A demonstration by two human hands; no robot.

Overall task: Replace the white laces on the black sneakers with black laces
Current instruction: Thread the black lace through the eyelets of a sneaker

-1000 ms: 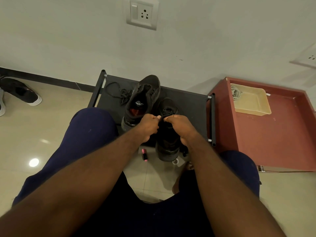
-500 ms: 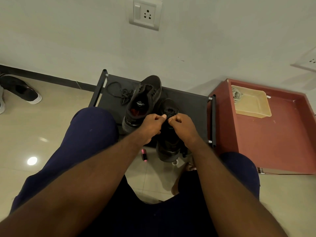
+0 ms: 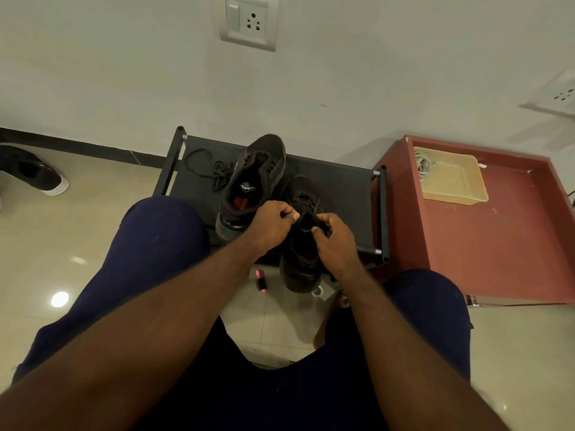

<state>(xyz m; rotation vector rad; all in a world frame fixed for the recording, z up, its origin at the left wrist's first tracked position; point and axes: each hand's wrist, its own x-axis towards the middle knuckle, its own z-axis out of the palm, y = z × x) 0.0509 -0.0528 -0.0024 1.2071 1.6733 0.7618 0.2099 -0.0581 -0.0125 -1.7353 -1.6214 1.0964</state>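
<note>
At the front edge of the black surface [image 3: 345, 197], the left grip [image 3: 273, 225] and right grip [image 3: 334, 241] both pinch the tongue end of the near sneaker [image 3: 300, 264], fingers curled; lace or fabric, I cannot tell. Just beside it on the left lies the second sneaker [image 3: 252, 181], with a loose black lace [image 3: 214, 174] beyond it. A small pink object [image 3: 260, 279] lies on the floor below, and a red cabinet [image 3: 497, 250] with a beige tray [image 3: 454, 197] stands to the right.

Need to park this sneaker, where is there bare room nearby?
The rack's right end, between near sneaker and right rail, is bare; so is the red cabinet top nearer than the tray. Crowded: rack's left, with lace and far sneaker.
</note>
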